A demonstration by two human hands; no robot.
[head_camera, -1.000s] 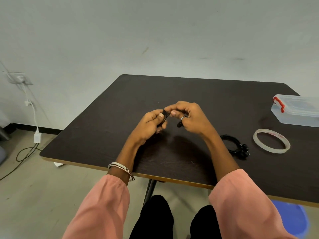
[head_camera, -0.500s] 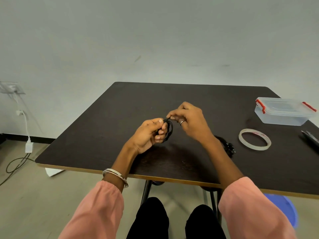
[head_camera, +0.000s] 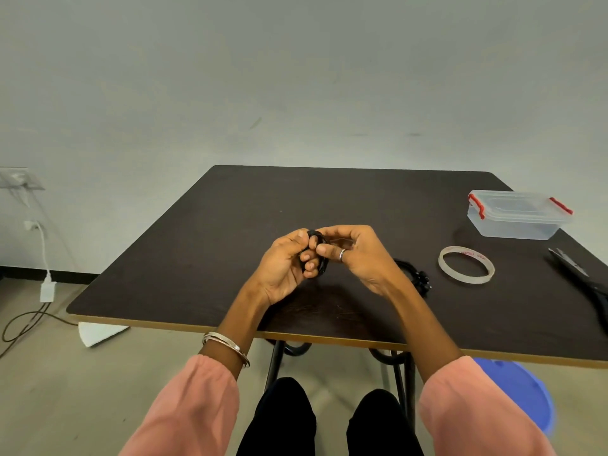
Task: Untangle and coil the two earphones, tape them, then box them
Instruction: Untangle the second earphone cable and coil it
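Observation:
A small coil of black earphone cable (head_camera: pixel 320 261) is held above the middle of the dark table (head_camera: pixel 204 245). My left hand (head_camera: pixel 286 264) grips the coil with curled fingers. My right hand (head_camera: pixel 355 255) pinches the coil's top between thumb and fingers. A second black earphone (head_camera: pixel 416 278) lies coiled on the table just right of my right wrist, partly hidden by it. A roll of clear tape (head_camera: pixel 466 270) lies flat further right. The clear plastic box (head_camera: pixel 516 215) with red clips stands shut at the far right.
Black scissors (head_camera: pixel 582 278) lie at the table's right edge. A blue stool (head_camera: pixel 523 399) stands under the table's right side. On the left wall a socket with a white charger and cables (head_camera: pixel 46 284) runs to the floor.
The view has shifted left, bringing the box and scissors further into view. My hands stayed together on the coil, with the right fingers moving over its top.

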